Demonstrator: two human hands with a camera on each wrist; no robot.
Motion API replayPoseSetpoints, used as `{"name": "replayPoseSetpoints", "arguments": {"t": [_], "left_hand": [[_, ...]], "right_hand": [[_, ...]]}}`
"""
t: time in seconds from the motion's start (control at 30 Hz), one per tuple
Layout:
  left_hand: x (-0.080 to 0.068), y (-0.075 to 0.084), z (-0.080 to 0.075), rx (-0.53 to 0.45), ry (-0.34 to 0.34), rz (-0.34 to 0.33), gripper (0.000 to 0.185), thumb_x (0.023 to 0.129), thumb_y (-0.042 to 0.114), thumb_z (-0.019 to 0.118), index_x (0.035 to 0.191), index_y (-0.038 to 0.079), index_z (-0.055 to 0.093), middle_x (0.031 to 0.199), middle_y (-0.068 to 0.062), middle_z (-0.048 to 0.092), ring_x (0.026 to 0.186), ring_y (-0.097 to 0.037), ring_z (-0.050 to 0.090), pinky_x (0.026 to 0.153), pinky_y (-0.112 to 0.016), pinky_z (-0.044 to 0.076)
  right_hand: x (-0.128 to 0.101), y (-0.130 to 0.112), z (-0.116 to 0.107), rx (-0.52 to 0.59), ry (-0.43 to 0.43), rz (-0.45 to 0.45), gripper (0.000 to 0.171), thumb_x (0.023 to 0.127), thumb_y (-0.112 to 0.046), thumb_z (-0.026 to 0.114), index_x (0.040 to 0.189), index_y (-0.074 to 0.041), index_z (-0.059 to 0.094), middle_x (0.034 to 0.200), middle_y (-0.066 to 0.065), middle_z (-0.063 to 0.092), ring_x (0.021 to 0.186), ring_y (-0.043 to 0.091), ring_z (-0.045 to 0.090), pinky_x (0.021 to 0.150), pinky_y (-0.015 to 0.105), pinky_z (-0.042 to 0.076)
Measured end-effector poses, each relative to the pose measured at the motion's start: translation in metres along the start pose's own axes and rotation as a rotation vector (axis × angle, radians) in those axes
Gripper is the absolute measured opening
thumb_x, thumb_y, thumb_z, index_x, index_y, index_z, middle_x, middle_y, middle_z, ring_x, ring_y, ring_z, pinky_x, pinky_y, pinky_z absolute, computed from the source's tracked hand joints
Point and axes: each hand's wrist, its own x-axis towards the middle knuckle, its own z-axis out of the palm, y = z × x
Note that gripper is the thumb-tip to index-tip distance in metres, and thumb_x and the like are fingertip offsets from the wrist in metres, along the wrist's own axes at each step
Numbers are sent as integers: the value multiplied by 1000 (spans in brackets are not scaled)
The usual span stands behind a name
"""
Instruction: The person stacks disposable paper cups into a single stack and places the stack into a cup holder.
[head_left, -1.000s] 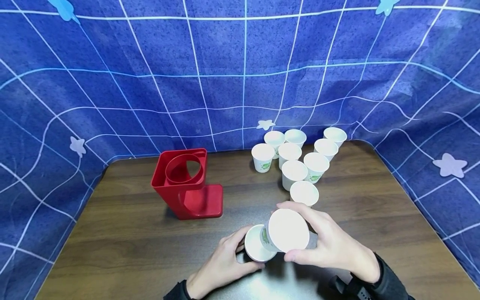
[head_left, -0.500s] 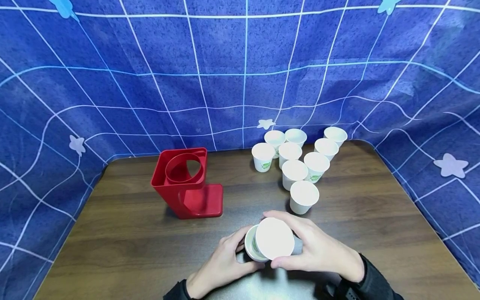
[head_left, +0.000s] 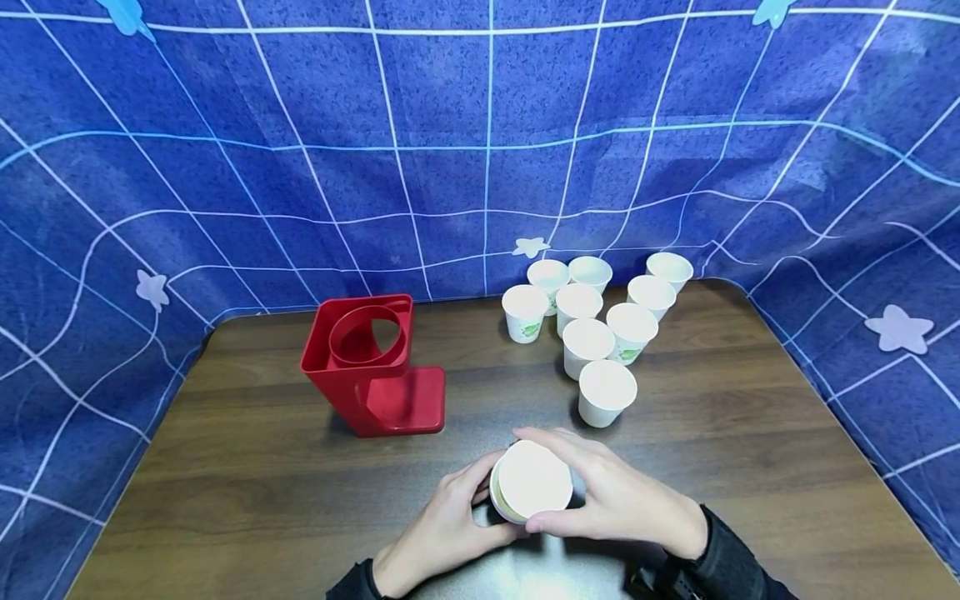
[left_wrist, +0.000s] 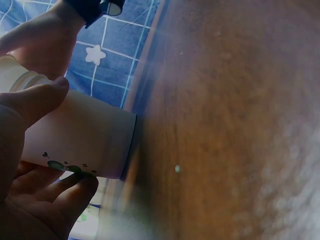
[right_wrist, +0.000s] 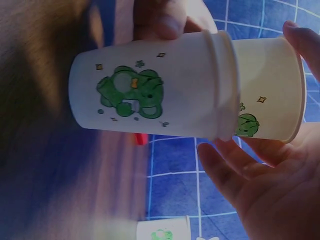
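Since a second ago my right hand (head_left: 622,504) has carried its paper cup (head_left: 534,482) down and left, so it now sits partly nested in the lower cup (right_wrist: 150,90) that my left hand (head_left: 442,533) grips at the near middle of the table (head_left: 225,467). Both hands have fingers curled round their own cups. In the right wrist view a band of the inner cup stands above the outer rim, so I judge it not fully seated. If I push off-axis, the thin wall could buckle or the rim jam. I think the lower cup touches the wood, though that view is blurry. A wide elbow could topple the nearest loose cup (head_left: 606,392); the red holder (head_left: 371,367) is well apart on the left.
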Motion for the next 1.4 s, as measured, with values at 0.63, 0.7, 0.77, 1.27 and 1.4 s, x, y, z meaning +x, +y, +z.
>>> {"name": "replayPoseSetpoints", "arguments": {"t": [0.63, 0.7, 0.77, 1.27, 1.4], "left_hand": [[-1, 0, -1, -3, -18, -30, 76, 80, 9, 87, 146, 22, 51, 137, 2, 64, 125, -13, 63, 102, -31, 56], [-1, 0, -1, -4, -18, -25, 77, 80, 8, 87, 146, 22, 51, 137, 2, 65, 125, -13, 63, 102, -31, 56], [-1, 0, -1, -6, -18, -20, 77, 80, 7, 87, 146, 22, 51, 136, 1, 65, 124, -13, 64, 102, -31, 56], [-1, 1, 0, -9, -13, -15, 78, 78, 3, 86, 146, 21, 51, 132, 1, 67, 121, -13, 66, 101, -32, 56], [-1, 2, 0, -16, -17, -27, 77, 79, 4, 86, 146, 21, 51, 132, 0, 68, 121, -13, 66, 102, -31, 56]], "right_hand": [[0, 9, 13, -73, -90, 71, 75, 91, -54, 74, 149, -12, 51, 143, -1, 61, 131, 16, 59, 106, 40, 54], [0, 9, 13, -72, -94, 78, 75, 91, -54, 74, 149, -12, 51, 144, -2, 60, 132, 16, 58, 107, 40, 54], [0, 9, 13, -71, -98, 80, 75, 91, -54, 74, 149, -12, 51, 144, -2, 60, 132, 16, 58, 107, 41, 54], [2, 13, 15, -65, -95, 49, 76, 91, -54, 74, 148, -9, 52, 143, 0, 61, 131, 16, 58, 106, 40, 54], [1, 13, 16, -74, -100, 49, 76, 91, -55, 74, 148, -9, 52, 143, -2, 60, 131, 15, 58, 106, 40, 54]]}}
